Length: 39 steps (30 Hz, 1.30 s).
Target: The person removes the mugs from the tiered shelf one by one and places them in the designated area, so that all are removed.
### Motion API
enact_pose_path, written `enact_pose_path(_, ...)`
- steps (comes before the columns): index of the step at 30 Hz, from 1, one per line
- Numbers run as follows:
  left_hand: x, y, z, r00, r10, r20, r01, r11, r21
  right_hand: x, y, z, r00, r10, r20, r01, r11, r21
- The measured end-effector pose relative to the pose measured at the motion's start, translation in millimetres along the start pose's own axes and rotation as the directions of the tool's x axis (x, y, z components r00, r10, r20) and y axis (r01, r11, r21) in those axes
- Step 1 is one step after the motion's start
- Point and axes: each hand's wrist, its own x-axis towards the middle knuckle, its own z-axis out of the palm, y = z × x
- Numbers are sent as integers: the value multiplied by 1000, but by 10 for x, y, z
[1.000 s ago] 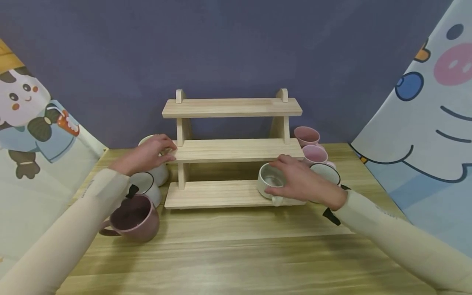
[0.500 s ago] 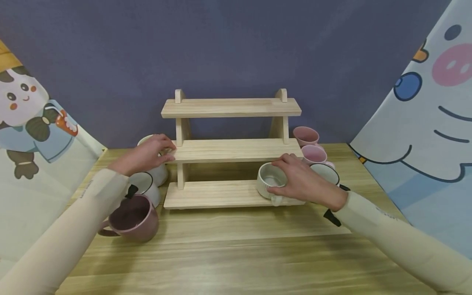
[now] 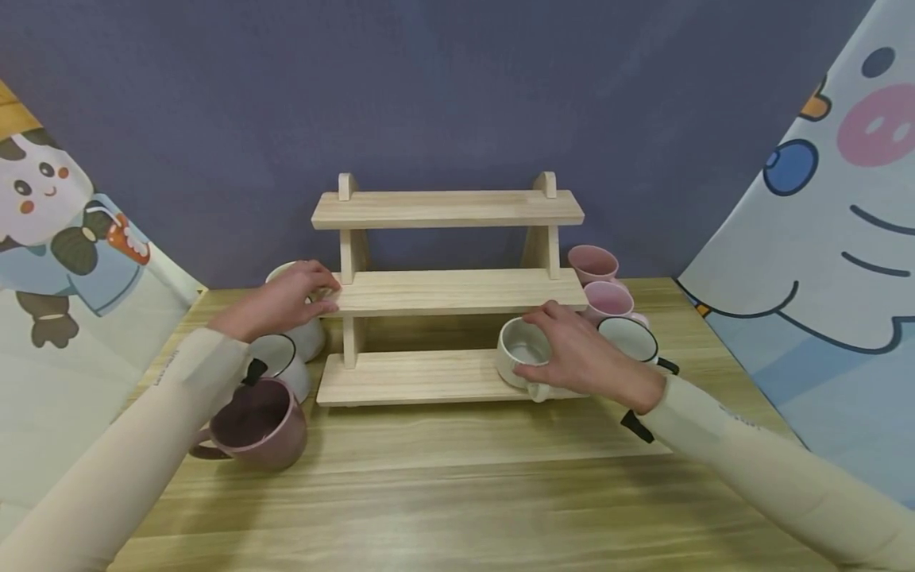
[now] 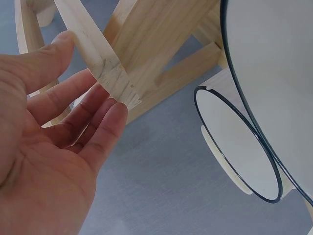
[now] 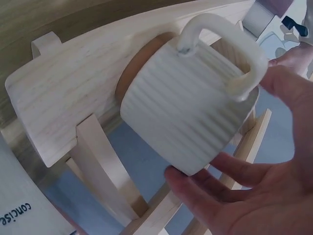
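A three-tier wooden display rack (image 3: 450, 290) stands in the middle of the head view. At the left end of its middle shelf, my left hand (image 3: 282, 298) pinches the board; the left wrist view shows the thumb and fingers on either side of the board end (image 4: 110, 73). My right hand (image 3: 586, 353) grips a ribbed white mug (image 5: 183, 107) by its upper part, thumb and fingers spread around it. The mug is upright at the right end of the bottom shelf (image 3: 407, 377), its handle (image 5: 225, 44) facing the front. An unglazed brown base (image 5: 142, 63) shows against the shelf.
Left of the rack are a mauve mug (image 3: 268, 433), a white black-rimmed mug (image 3: 293, 377) and another pale mug (image 3: 310, 342). On the right stand two pink mugs (image 3: 593, 262) and a white black-rimmed mug (image 3: 629, 338). Behind is a dark blue backdrop (image 3: 450, 95).
My right wrist has shifted slightly left, and the ribbed mug's handle has turned slightly to the right. My left hand stays on the middle shelf's end.
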Motion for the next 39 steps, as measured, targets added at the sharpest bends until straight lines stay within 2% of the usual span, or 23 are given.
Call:
enact_pose_path(5,7,7,-7,1000,-17,13,17,1000,5,-7,1,-5,1000,23,17,-23,999,27)
enact_pose_path(13,14,39,-13,1000,1,5,-1,1000,5,-63,63,-42,1000,-25,5,25,999,40)
enact_pose_path(23,-7,54,-28,1000,-10,2,10,1000,18,-288,152,-198,997,-65,-29,66,997,33)
enact_pose_path(29,-12,57,-13,1000,-9,20,9,1000,11,-467,242,-306,995,-100,-13,101,995,26)
enact_pose_path(33,-6,48,-12,1000,-4,10,4,1000,15,-593,296,-378,991,-134,-11,134,991,29)
enact_pose_path(39,-7,43,-19,999,-26,34,26,1000,8,-782,383,-422,989,-145,40,144,989,18)
